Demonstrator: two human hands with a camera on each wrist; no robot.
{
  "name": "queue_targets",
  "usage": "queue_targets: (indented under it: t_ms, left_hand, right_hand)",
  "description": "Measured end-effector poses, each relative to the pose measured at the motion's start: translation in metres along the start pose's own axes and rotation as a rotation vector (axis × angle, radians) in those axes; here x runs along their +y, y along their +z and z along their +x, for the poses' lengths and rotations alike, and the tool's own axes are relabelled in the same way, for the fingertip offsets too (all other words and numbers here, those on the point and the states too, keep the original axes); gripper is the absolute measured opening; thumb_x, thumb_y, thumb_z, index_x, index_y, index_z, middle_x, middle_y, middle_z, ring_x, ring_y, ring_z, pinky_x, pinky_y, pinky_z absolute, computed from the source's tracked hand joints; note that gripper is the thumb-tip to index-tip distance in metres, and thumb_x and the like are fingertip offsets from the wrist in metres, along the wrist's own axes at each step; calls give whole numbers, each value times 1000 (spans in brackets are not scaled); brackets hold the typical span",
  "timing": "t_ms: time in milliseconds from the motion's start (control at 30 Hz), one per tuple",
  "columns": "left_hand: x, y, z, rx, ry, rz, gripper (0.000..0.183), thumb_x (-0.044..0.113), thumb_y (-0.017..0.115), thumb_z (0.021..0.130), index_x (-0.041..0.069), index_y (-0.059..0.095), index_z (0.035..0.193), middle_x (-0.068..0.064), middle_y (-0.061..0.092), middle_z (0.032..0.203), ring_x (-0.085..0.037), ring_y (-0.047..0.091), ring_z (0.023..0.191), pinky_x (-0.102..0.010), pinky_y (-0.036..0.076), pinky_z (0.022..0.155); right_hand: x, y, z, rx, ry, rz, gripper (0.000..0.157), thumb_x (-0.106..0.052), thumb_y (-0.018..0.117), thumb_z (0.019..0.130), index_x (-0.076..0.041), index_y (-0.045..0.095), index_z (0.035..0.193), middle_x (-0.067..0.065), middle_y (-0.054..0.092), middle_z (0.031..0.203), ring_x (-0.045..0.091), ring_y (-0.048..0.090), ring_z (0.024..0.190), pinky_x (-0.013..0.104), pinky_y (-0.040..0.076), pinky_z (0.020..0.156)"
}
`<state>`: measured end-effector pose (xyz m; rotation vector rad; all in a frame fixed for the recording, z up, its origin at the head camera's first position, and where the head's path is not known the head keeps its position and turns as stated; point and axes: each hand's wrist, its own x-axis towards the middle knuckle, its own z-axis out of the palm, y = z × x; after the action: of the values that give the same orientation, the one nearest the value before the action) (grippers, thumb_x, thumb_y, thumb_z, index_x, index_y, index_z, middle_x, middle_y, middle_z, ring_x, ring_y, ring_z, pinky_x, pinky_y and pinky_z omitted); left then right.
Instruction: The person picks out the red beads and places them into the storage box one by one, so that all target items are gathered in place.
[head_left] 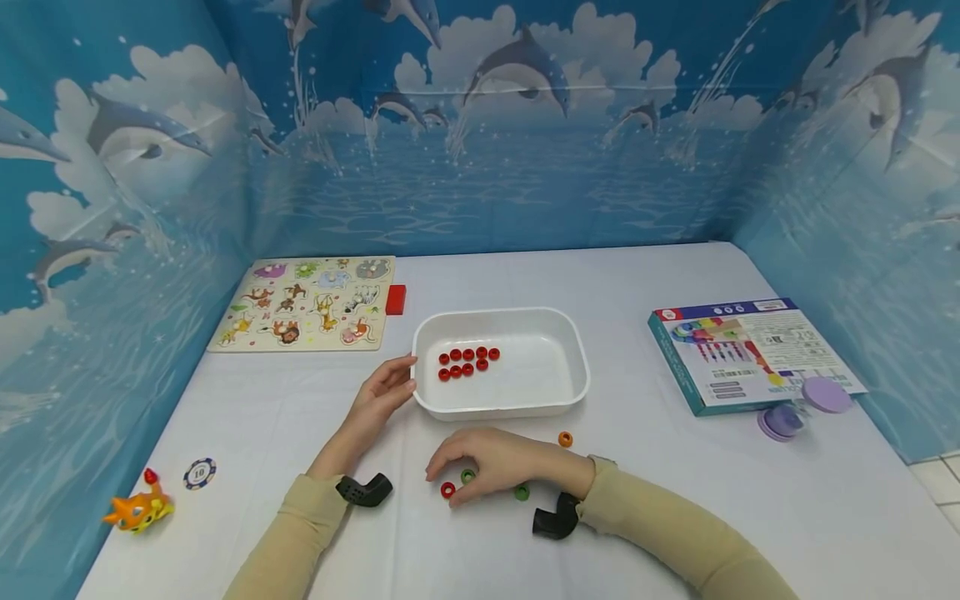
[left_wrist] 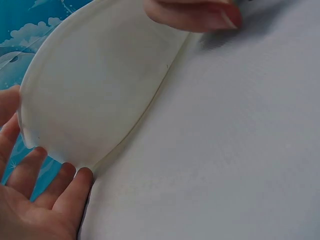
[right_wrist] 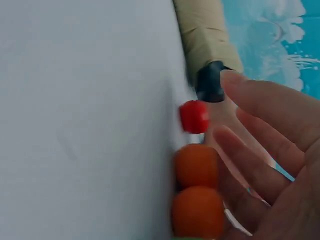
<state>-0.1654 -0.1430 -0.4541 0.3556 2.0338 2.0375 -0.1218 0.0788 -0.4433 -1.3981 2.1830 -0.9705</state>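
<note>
My left hand [head_left: 381, 398] lies at the left end of a white tray [head_left: 525, 410], its fingertips against the tray's outer wall [left_wrist: 115, 95]. Several red beads [head_left: 468, 369] stand in two rows inside the tray. In front of it, my right hand [head_left: 491, 460] hovers low over the table, thumb and fingers spread apart. A loose red bead [head_left: 447, 490] sits between its fingertips, untouched. Green beads [head_left: 522, 492] lie under and beside this hand, partly covered. The right wrist view shows the red bead [right_wrist: 194, 117] beyond two orange beads [right_wrist: 196, 165] near the palm.
Another orange bead [head_left: 566, 439] lies by the right forearm. An animal puzzle board [head_left: 307, 304] and a red block [head_left: 396, 300] are at the back left. To the right are a flat box [head_left: 750, 354] and a purple-lidded jar [head_left: 783, 421]. A poker chip [head_left: 199, 473] and toy figure [head_left: 140, 507] stand left.
</note>
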Motion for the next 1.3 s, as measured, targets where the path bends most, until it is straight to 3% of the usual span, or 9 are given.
queue_targets:
  t_ms: [433,700,900,1033,1167,1300]
  left_hand:
    - [2,0,0,15,-13,0,43,17,55,89,7,42,128,-3,33,140,-18,32,127,-30,36,97]
    - [4,1,0,17,-19,21,43,18,55,89,7,42,128,-3,33,140,-18,32,127,-30,36,97]
    - [0,1,1,5,-1,4,44,16,55,89,4,41,129,-6,34,140,-20,32,127,-30,37,96]
    - [-10,-3,5,-3,4,-32,43,14,55,89,5,41,129,-6,34,140,-20,32,127,-30,37,96]
    - [-19,-6,9,10,-6,-48,43,18,58,87,10,44,127,-1,35,139,-17,32,127,-28,38,95]
    - [-21,-7,10,21,-8,-35,45,24,61,85,13,46,126,1,36,138,-16,32,126,-28,38,95]
  right_hand:
    - [10,11,3,-15,10,-72,25,-25,71,77,-25,65,101,-22,57,94,-7,48,87,10,40,77]
    - [4,0,-2,1,24,-29,23,-24,69,78,-24,65,101,-22,57,93,-2,51,86,14,43,76]
    - [-11,-31,-11,48,0,82,24,-17,68,79,-18,65,103,-16,61,93,6,55,88,25,47,80]
    - [-13,-62,-18,151,4,105,27,-16,70,77,-18,64,104,-11,62,97,9,56,87,29,49,78]
    - [-3,-100,-20,231,51,154,36,-16,73,75,-12,61,108,-4,62,102,10,57,88,34,49,80]
    - [17,-131,-13,223,139,186,39,-13,73,74,-7,59,109,2,61,101,14,58,89,33,48,82]
